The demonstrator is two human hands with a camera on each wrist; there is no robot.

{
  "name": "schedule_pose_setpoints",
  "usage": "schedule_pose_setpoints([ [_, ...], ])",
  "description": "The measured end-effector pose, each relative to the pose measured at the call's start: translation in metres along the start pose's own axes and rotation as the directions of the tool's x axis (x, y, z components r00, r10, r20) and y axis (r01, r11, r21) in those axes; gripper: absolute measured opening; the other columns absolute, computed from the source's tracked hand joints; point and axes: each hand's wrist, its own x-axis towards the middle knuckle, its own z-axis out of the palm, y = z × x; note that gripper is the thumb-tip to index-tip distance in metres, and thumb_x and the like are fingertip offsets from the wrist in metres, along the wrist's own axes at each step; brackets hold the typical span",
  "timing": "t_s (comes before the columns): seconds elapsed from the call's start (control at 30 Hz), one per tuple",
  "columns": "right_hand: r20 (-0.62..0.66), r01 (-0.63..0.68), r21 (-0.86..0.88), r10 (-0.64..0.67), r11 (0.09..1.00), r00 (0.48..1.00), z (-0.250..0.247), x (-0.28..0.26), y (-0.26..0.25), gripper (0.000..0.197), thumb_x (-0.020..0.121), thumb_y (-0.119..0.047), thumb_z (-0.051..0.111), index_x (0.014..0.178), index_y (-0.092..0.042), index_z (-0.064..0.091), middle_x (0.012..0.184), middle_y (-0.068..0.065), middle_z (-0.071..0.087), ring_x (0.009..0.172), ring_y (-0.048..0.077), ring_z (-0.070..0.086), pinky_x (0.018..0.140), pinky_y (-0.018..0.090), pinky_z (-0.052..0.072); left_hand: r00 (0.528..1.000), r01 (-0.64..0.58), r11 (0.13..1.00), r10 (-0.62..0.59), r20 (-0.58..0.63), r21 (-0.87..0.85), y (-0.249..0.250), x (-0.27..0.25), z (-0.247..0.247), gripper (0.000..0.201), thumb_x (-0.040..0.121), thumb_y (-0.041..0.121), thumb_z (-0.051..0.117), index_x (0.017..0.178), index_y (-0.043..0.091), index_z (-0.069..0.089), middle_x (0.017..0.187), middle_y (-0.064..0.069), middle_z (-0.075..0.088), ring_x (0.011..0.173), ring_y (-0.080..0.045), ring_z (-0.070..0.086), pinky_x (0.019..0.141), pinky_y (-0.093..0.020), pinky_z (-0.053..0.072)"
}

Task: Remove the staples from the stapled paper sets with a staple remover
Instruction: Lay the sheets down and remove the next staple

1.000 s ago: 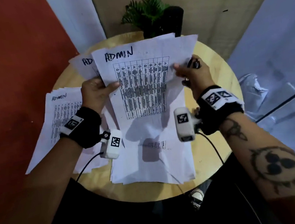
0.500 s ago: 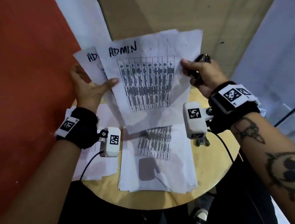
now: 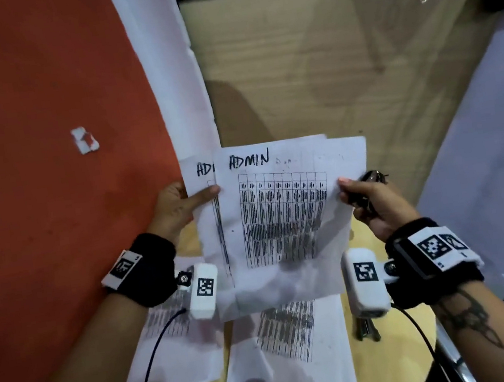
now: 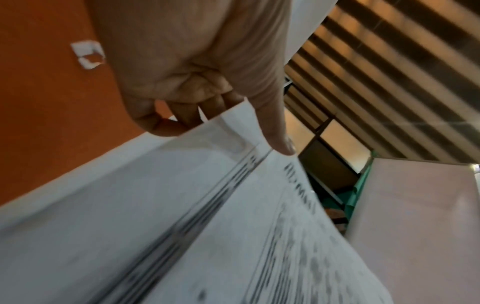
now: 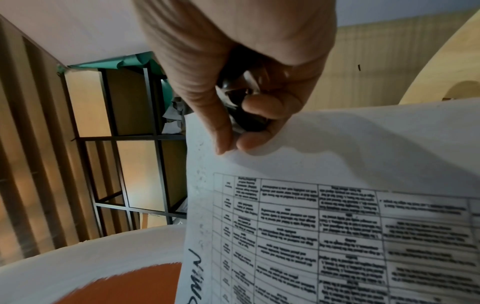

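I hold a paper set (image 3: 280,219) marked "ADMIN", with a printed table, upright above the table. My left hand (image 3: 199,195) pinches its left edge, thumb on the front sheet, and a second "ADMIN" sheet shows behind. The left wrist view shows the thumb of the left hand (image 4: 275,131) on the paper set (image 4: 182,226). My right hand (image 3: 349,190) pinches the right edge between thumb and forefinger while its other fingers curl round a black staple remover (image 3: 371,177). The right wrist view shows the staple remover (image 5: 241,98) in the palm above the paper set (image 5: 337,205). I see no staple.
Below the hands, a round wooden table (image 3: 398,364) carries loose printed sheets in the middle (image 3: 291,340) and more at the left (image 3: 175,347). A small metal object (image 3: 365,328) lies under my right wrist camera. An orange wall (image 3: 24,125) stands at the left.
Both hands have lifted the paper set off the table and raised it higher. The view has tilted up, so the plant at the back is out of sight.
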Motion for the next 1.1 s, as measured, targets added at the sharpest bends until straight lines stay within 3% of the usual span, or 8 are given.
schedule_pose_setpoints([
  [0.17, 0.031, 0.017, -0.009, -0.017, 1.000, 0.999, 0.002, -0.012, -0.013, 0.010, 0.082, -0.004, 0.062, 0.075, -0.010, 0.059, 0.049, -0.006, 0.063, 0.043, -0.001, 0.057, 0.029, 0.009, 0.025, 0.976, -0.215, 0.955, 0.218, 0.004, 0.202, 0.057, 0.006, 0.004, 0.045, 0.064, 0.000, 0.080, 0.101, 0.020, 0.063, 0.077, 0.012, 0.064, 0.074, 0.001, 0.059, 0.072, -0.013, 0.048],
  [0.37, 0.078, 0.067, -0.087, -0.060, 0.994, 0.995, 0.002, -0.030, -0.024, 0.033, 0.051, -0.019, 0.080, 0.077, -0.011, 0.061, 0.054, -0.008, 0.065, 0.052, -0.001, 0.058, 0.035, 0.010, 0.030, 0.921, -0.265, 0.803, 0.046, 0.388, 0.534, 0.092, 0.003, 0.017, 0.024, 0.065, 0.011, 0.084, 0.085, 0.014, 0.072, 0.081, -0.014, 0.072, 0.071, -0.010, 0.060, 0.065, -0.021, 0.045],
  [0.47, 0.113, 0.112, -0.106, -0.100, 0.988, 0.989, 0.003, -0.038, -0.030, 0.044, 0.040, -0.026, 0.080, 0.076, -0.012, 0.060, 0.055, -0.007, 0.065, 0.052, 0.000, 0.057, 0.036, 0.010, 0.032, 0.909, -0.301, 0.747, 0.037, 0.415, 0.593, 0.098, 0.001, 0.017, 0.013, 0.075, 0.009, 0.077, 0.076, 0.020, 0.070, 0.069, 0.002, 0.070, 0.061, -0.002, 0.056, 0.053, -0.016, 0.041],
  [0.53, 0.122, 0.119, -0.093, -0.108, 0.988, 0.987, 0.003, -0.042, -0.033, 0.033, 0.048, -0.021, 0.078, 0.074, -0.014, 0.058, 0.055, -0.007, 0.065, 0.053, 0.001, 0.058, 0.037, 0.011, 0.032, 0.907, -0.303, 0.765, 0.050, 0.417, 0.568, 0.102, 0.000, 0.012, 0.008, 0.076, 0.013, 0.077, 0.078, 0.016, 0.070, 0.069, 0.008, 0.070, 0.063, 0.003, 0.058, 0.058, -0.013, 0.043],
  [0.73, 0.099, 0.118, -0.062, -0.112, 0.991, 0.989, 0.006, -0.049, -0.037, 0.021, 0.077, -0.005, 0.068, 0.069, -0.016, 0.053, 0.049, -0.006, 0.061, 0.045, -0.001, 0.057, 0.035, 0.011, 0.027, 0.927, -0.297, 0.814, 0.121, 0.355, 0.499, 0.110, -0.007, 0.007, 0.023, 0.078, 0.014, 0.072, 0.091, -0.005, 0.069, 0.095, -0.022, 0.071, 0.080, -0.015, 0.064, 0.079, -0.030, 0.049],
  [0.83, 0.069, 0.096, -0.047, -0.093, 0.994, 0.993, 0.010, -0.050, -0.035, 0.017, 0.081, -0.008, 0.065, 0.073, -0.017, 0.053, 0.049, -0.006, 0.061, 0.044, -0.001, 0.057, 0.033, 0.011, 0.027, 0.936, -0.283, 0.826, 0.128, 0.327, 0.488, 0.110, -0.012, 0.010, 0.020, 0.081, 0.010, 0.070, 0.092, -0.006, 0.068, 0.095, -0.023, 0.070, 0.078, -0.013, 0.064, 0.072, -0.021, 0.050],
  [1.0, -0.325, 0.323, 0.039, -0.294, 0.945, 0.899, 0.013, -0.054, -0.034, 0.019, 0.095, -0.028, 0.051, 0.078, -0.022, 0.048, 0.071, -0.005, 0.054, 0.053, -0.001, 0.055, 0.037, 0.010, 0.037, 0.935, -0.263, 0.837, 0.099, 0.341, 0.479, 0.102, -0.013, 0.012, 0.017, 0.087, 0.006, 0.064, 0.097, -0.008, 0.066, 0.095, -0.021, 0.069, 0.075, -0.009, 0.063, 0.067, -0.014, 0.049],
  [1.1, -0.397, 0.381, 0.078, -0.322, 0.921, 0.859, 0.015, -0.063, -0.032, 0.027, 0.095, -0.030, 0.051, 0.070, -0.021, 0.046, 0.055, -0.009, 0.054, 0.049, 0.000, 0.051, 0.041, 0.014, 0.037, 0.928, -0.264, 0.844, 0.091, 0.361, 0.466, 0.099, -0.012, 0.014, 0.012, 0.088, 0.005, 0.062, 0.096, -0.003, 0.067, 0.090, -0.009, 0.072, 0.078, -0.006, 0.064, 0.072, -0.014, 0.049],
])
